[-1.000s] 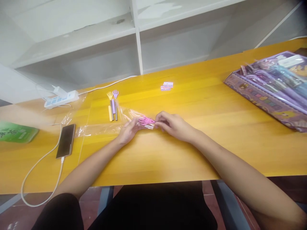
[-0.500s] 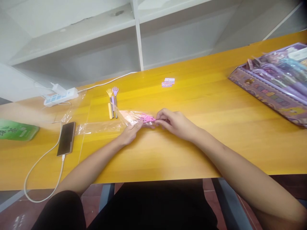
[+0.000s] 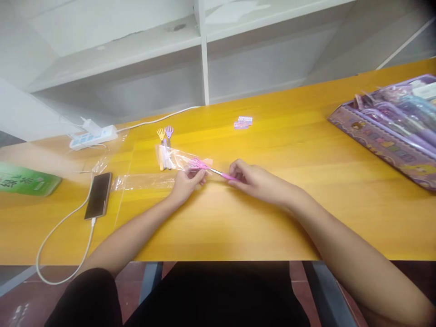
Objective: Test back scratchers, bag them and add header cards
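Pink toy scratcher [image 3: 211, 170] lies mid-worktop, its handle pinched by the right hand [image 3: 254, 181]; the left hand [image 3: 185, 184] fingers pinch the clear bag [image 3: 182, 160] around its claw end. Farther left lie two more scratchers [image 3: 165, 141] and a phone [image 3: 98, 201].

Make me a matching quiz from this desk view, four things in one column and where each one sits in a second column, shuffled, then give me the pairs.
Things:
1. dark smartphone with white cable
2. white power strip
3. purple printed box of wrapped pens
4. pink hand-shaped extending stick

Places:
A. far right of the yellow wooden table
B. between the left hand and the right hand, its head in the clear plastic bag
C. back left edge, near the white shelf unit
D. left part of the table, in front of the power strip

Pairs: 1-D, 2-C, 3-A, 4-B
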Demonstrator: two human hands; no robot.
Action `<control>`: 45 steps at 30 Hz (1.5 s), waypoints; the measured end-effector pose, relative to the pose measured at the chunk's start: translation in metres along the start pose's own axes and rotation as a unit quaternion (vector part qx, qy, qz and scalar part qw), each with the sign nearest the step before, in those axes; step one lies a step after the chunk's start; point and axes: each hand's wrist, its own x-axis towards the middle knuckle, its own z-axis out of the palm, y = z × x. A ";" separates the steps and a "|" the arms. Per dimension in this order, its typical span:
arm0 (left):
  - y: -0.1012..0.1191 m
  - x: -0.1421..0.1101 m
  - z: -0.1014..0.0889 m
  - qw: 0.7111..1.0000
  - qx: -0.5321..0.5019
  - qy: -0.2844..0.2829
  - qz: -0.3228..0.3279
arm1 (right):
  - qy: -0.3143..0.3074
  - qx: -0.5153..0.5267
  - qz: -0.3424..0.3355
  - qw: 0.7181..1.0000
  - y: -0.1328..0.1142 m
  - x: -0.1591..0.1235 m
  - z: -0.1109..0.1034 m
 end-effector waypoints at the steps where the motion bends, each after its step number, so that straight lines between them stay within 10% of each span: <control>1: -0.001 0.001 -0.001 1.000 -0.003 0.004 -0.003 | -0.005 -0.005 -0.002 1.000 0.001 0.000 -0.002; 16: 0.006 -0.010 0.001 0.983 0.127 -0.134 0.002 | 0.150 -0.025 -0.165 0.974 0.001 0.005 0.021; 27: -0.016 0.005 -0.008 0.997 -0.069 -0.019 -0.013 | 0.053 0.152 -0.177 0.971 -0.018 -0.006 -0.001; 45: 0.008 -0.013 0.000 0.963 0.126 -0.212 0.112 | 0.133 0.031 -0.309 0.941 -0.019 -0.001 0.016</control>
